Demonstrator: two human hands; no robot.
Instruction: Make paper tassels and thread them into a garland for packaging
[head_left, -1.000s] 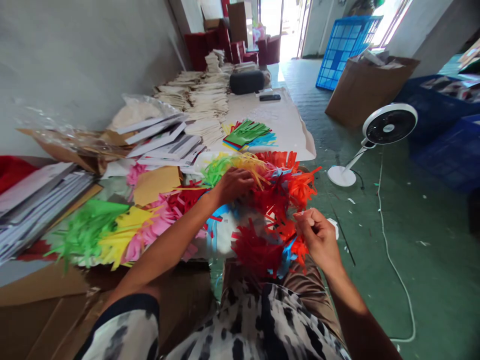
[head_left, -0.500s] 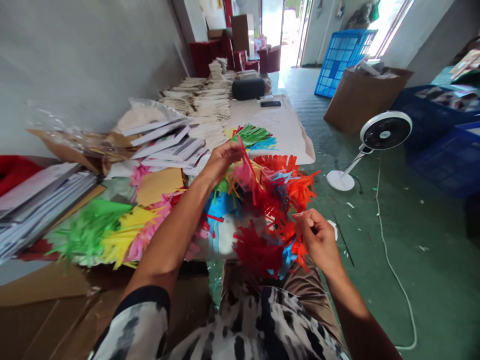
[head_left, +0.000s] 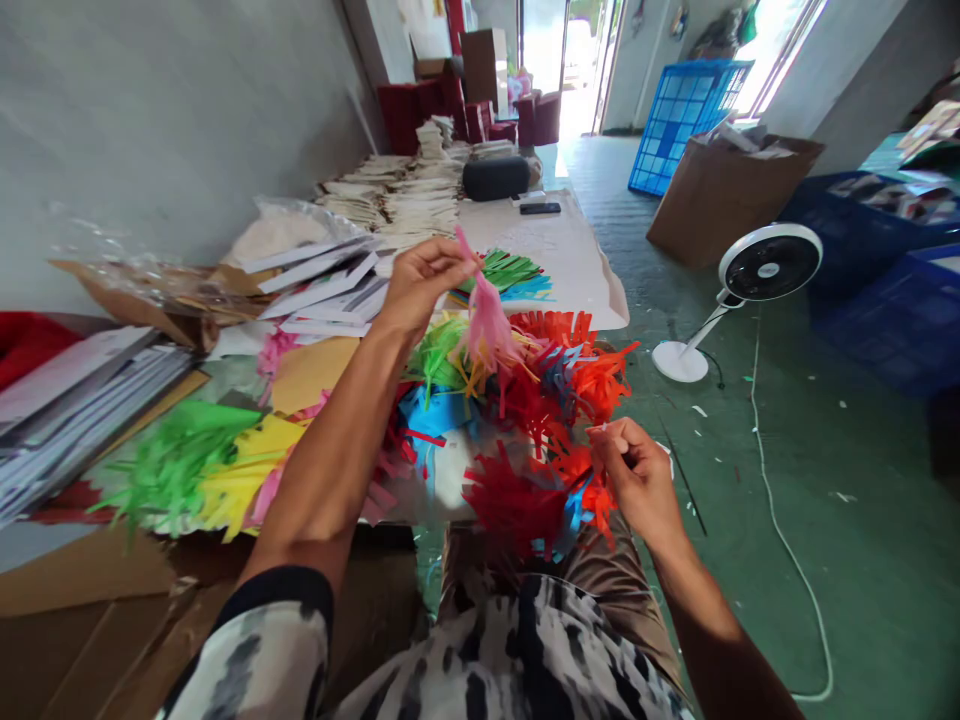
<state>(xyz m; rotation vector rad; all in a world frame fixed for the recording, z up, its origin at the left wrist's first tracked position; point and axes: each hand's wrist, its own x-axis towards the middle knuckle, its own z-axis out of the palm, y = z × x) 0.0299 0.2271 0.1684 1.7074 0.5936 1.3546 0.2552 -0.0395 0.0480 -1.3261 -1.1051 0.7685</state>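
In my left hand (head_left: pixel 431 285), fingers pinched, a pink tissue-paper tassel (head_left: pixel 489 325) hangs above the bunch, its fringe spreading over yellow and red strips. My right hand (head_left: pixel 636 478) is closed in a pinch at the bunch's right side; a small pale bit shows at its fingertips, too small to name. Beside that hand are orange tassels (head_left: pixel 600 385). A dark red tassel (head_left: pixel 514 500) hangs over my lap with a bit of blue. Light green fringe (head_left: pixel 439 355) and a blue tassel (head_left: pixel 439 410) lie on the table nearer my left forearm.
Green fringed paper (head_left: pixel 176 450) and yellow fringed paper (head_left: pixel 251 470) lie on the table at left, near stacked white packets (head_left: pixel 82 410). Farther back are a black cylindrical object (head_left: pixel 496 178) and a phone (head_left: pixel 540 208). A white fan (head_left: pixel 769 265) stands on the floor at right.
My left hand has risen and moved left, drawing the pink tassel up so that more of it hangs free of the bunch. My right hand has stayed almost still.
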